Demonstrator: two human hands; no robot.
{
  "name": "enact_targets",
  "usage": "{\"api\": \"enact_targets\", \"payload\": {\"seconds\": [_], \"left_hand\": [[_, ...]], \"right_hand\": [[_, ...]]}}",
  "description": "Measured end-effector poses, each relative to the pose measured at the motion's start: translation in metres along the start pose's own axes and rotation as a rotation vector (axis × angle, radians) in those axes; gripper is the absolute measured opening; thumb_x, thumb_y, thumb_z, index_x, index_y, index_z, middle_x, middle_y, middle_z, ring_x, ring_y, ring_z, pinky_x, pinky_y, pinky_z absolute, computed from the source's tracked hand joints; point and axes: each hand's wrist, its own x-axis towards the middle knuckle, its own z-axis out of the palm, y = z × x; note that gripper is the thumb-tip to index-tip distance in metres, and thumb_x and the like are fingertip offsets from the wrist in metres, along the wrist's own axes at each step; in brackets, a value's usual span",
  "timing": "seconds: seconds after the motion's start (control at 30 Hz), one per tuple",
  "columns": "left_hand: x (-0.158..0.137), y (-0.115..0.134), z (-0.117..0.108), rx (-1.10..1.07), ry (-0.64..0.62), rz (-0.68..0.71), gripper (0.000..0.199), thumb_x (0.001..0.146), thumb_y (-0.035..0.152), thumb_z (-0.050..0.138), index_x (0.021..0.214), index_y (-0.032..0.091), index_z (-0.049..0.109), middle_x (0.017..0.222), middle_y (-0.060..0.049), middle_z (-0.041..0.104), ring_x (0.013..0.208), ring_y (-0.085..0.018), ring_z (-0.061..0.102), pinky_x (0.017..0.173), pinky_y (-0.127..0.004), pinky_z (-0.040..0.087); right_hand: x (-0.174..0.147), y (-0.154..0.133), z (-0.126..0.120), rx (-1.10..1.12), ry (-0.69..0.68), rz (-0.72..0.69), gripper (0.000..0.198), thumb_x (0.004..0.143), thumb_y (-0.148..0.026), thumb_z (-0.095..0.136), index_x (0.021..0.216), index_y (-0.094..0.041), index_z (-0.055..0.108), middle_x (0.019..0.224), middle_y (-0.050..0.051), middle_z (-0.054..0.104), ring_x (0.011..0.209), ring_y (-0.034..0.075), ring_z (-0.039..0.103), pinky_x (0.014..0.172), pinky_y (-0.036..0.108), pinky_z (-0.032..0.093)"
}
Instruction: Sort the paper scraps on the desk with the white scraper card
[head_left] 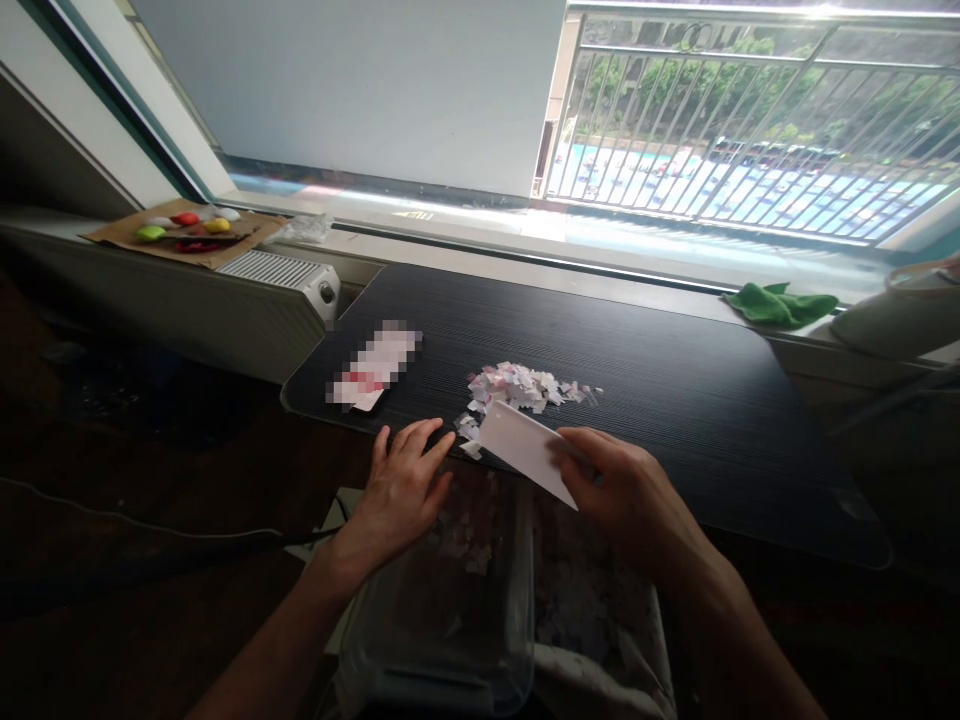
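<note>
My right hand [611, 468] is closed on a white card [525, 445], its far edge touching a pile of torn paper scraps [517, 385] on the dark table [645, 340]. A few scraps lie between the card and the table's near edge. My left hand [409, 475] has its fingers spread at that edge and holds nothing. Just below both hands is a clear plastic box [517, 600] with some paper bits in it. A blurred-out pinkish card or packet [379, 365] lies at the table's left.
Beside the box, a container [600, 610] with a cloth-like lining holds more scraps. A green cloth [780, 305] lies on the sill at the right. Left of the table, a white radiator [277, 280] stands below brown paper with colourful items [187, 220]. A cable [135, 515] crosses the floor.
</note>
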Motion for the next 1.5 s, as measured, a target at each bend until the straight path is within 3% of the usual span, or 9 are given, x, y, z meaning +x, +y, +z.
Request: {"api": "enact_targets", "payload": {"seconds": [0.2, 0.5, 0.77, 0.9, 1.03, 1.33, 1.5], "left_hand": [[0.002, 0.003, -0.001, -0.005, -0.022, -0.026, 0.041, 0.085, 0.021, 0.048, 0.125, 0.017, 0.058, 0.133, -0.017, 0.056, 0.125, -0.031, 0.049, 0.107, -0.063, 0.029], [0.001, 0.004, -0.001, 0.003, -0.051, -0.033, 0.044, 0.085, 0.02, 0.049, 0.128, 0.017, 0.055, 0.136, -0.017, 0.053, 0.128, -0.031, 0.046, 0.109, -0.064, 0.027], [0.0, 0.007, -0.002, -0.052, 0.041, -0.011, 0.036, 0.087, 0.02, 0.048, 0.121, 0.017, 0.059, 0.13, -0.016, 0.057, 0.124, -0.029, 0.049, 0.108, -0.063, 0.027], [-0.001, 0.013, -0.002, -0.072, 0.126, 0.002, 0.028, 0.089, 0.021, 0.048, 0.112, 0.021, 0.064, 0.117, -0.01, 0.061, 0.12, -0.027, 0.051, 0.11, -0.061, 0.025], [0.0, 0.015, -0.002, -0.053, 0.087, 0.005, 0.028, 0.087, 0.02, 0.051, 0.111, 0.019, 0.066, 0.113, -0.011, 0.061, 0.119, -0.029, 0.05, 0.108, -0.063, 0.026], [0.01, 0.034, 0.001, -0.026, 0.018, 0.082, 0.034, 0.085, 0.015, 0.05, 0.116, 0.019, 0.064, 0.117, -0.013, 0.059, 0.123, -0.031, 0.047, 0.108, -0.066, 0.025], [0.018, 0.047, 0.004, -0.034, -0.014, 0.183, 0.034, 0.086, 0.015, 0.05, 0.118, 0.017, 0.062, 0.119, -0.015, 0.059, 0.126, -0.032, 0.044, 0.109, -0.067, 0.024]], "right_hand": [[-0.009, -0.001, -0.009, -0.058, 0.087, -0.04, 0.018, 0.087, -0.017, 0.05, 0.09, -0.02, 0.067, 0.087, 0.002, 0.071, 0.075, 0.016, 0.065, 0.067, 0.026, 0.041], [-0.007, -0.008, -0.004, 0.041, -0.035, -0.042, 0.021, 0.085, -0.014, 0.049, 0.089, -0.02, 0.068, 0.084, 0.002, 0.07, 0.072, 0.015, 0.064, 0.066, 0.025, 0.042], [-0.016, 0.002, -0.005, 0.126, 0.059, 0.095, 0.019, 0.087, -0.022, 0.051, 0.091, -0.022, 0.07, 0.082, 0.001, 0.072, 0.069, 0.015, 0.063, 0.066, 0.025, 0.046], [-0.013, 0.006, 0.0, 0.138, 0.091, 0.079, 0.02, 0.086, -0.024, 0.052, 0.095, -0.021, 0.07, 0.085, 0.003, 0.074, 0.069, 0.016, 0.064, 0.066, 0.026, 0.048], [-0.008, 0.003, 0.003, 0.138, 0.046, 0.035, 0.021, 0.085, -0.022, 0.052, 0.094, -0.02, 0.071, 0.085, 0.002, 0.074, 0.069, 0.015, 0.065, 0.063, 0.024, 0.047], [-0.02, 0.016, -0.005, 0.141, 0.178, 0.209, 0.022, 0.085, -0.031, 0.056, 0.095, -0.02, 0.073, 0.078, 0.001, 0.073, 0.062, 0.015, 0.062, 0.063, 0.026, 0.047], [-0.023, 0.015, -0.007, 0.132, 0.204, 0.237, 0.024, 0.085, -0.032, 0.056, 0.098, -0.02, 0.072, 0.08, 0.002, 0.074, 0.063, 0.017, 0.063, 0.063, 0.027, 0.049]]}}
